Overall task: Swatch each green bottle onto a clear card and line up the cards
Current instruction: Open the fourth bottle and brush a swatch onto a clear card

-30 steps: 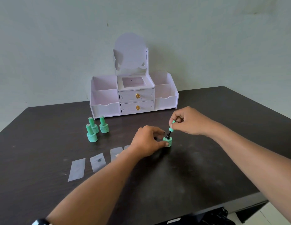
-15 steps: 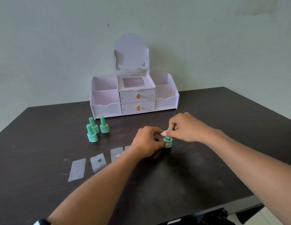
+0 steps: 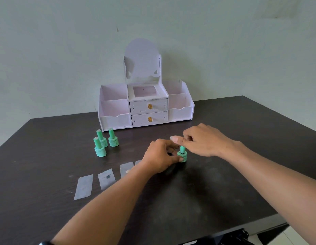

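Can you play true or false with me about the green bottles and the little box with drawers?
1. On the table, three green bottles stand close together. True.
2. The left hand grips the base of a fourth bottle. True.
3. That bottle has no cap. False: its green cap sits on top.
4. The clear cards lie inside the organizer. False: they lie on the table.
5. Both drawers are pulled open. False: both are shut.

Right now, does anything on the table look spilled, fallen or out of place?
Nothing stands out. The three green bottles and the bottle that the left hand holds stand upright; the cards lie flat in a row, one with a dark smear.
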Demonstrator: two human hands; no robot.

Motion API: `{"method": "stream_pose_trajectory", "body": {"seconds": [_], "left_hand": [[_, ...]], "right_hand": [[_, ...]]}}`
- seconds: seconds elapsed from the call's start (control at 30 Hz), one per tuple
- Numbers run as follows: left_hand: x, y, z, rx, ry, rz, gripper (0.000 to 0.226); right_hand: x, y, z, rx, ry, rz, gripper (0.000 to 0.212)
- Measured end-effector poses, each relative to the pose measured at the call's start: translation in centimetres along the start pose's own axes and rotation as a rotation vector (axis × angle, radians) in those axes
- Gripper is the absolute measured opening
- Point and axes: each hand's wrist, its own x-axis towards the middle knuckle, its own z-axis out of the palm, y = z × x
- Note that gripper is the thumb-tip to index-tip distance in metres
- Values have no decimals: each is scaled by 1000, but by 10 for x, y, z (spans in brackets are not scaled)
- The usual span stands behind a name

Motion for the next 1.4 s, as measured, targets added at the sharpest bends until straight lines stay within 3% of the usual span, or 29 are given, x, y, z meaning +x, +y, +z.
{"method": "stream_pose_trajectory", "body": {"seconds": [0.1, 0.13, 0.3, 0.43, 0.6, 0.63, 0.73, 0.9, 1.03, 1.23, 1.4], "left_hand": [[0, -1, 0, 8, 11, 2, 43], [0, -1, 0, 9, 12, 4, 41], [2, -1, 0, 0, 3, 4, 31], [2, -3, 0, -3, 10, 15, 39], [3, -3, 0, -2, -5, 7, 32], [3, -3, 0, 1, 1, 5, 32], [3, -5, 1, -11, 16, 15, 36], [4, -5, 1, 1, 9, 13, 26], [4, -7, 2, 4, 21, 25, 36], [4, -9, 2, 57, 19, 39, 35], [5, -9, 3, 56, 7, 52, 41]], "right_hand": [[-2, 8, -4, 78, -85, -47, 32], [-2, 8, -3, 71, -102, -66, 32], [-2, -5, -1, -95, -25, -55, 70], [-3, 1, -5, -16, -52, -82, 36], [-2, -7, 1, -115, 12, -58, 70], [-2, -7, 1, -88, 23, -44, 68], [-4, 0, 0, -20, -31, -79, 37], [-1, -1, 6, -71, 17, -56, 64], [-5, 2, 4, -5, -33, -99, 27], [-3, 0, 9, -84, 51, -97, 44], [-6, 6, 10, 16, -17, -107, 23]]}}
